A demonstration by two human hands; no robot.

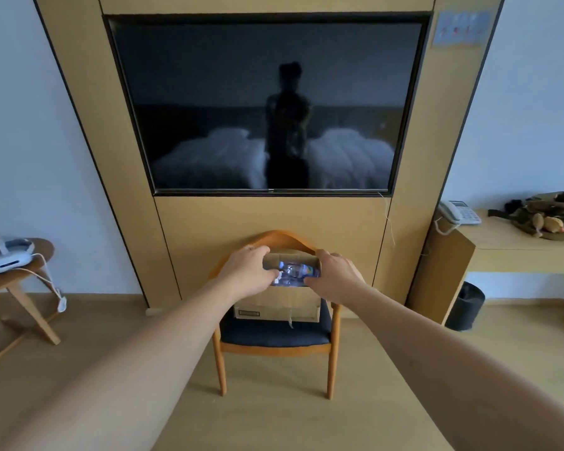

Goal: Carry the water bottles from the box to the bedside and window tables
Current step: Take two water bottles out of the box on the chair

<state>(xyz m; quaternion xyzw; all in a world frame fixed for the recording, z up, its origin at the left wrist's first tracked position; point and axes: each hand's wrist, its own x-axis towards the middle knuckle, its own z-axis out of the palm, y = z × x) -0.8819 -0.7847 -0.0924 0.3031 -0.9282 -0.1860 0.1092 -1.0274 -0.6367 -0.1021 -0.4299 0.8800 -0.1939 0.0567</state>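
A cardboard box (275,304) stands on the dark seat of a wooden chair (274,335) under the wall TV. Clear water bottles with blue labels (295,271) lie inside its open top. My left hand (246,270) grips the box's left rim, fingers curled over the edge and into the opening. My right hand (334,275) grips the right rim the same way, thumb near the bottles. Whether any finger touches a bottle is too small to tell.
A round wooden side table (36,275) with a white device and cable stands at the left. At the right a desk (515,244) carries a phone (458,211) and a bag, with a black bin (466,305) below. Wood floor lies around the chair.
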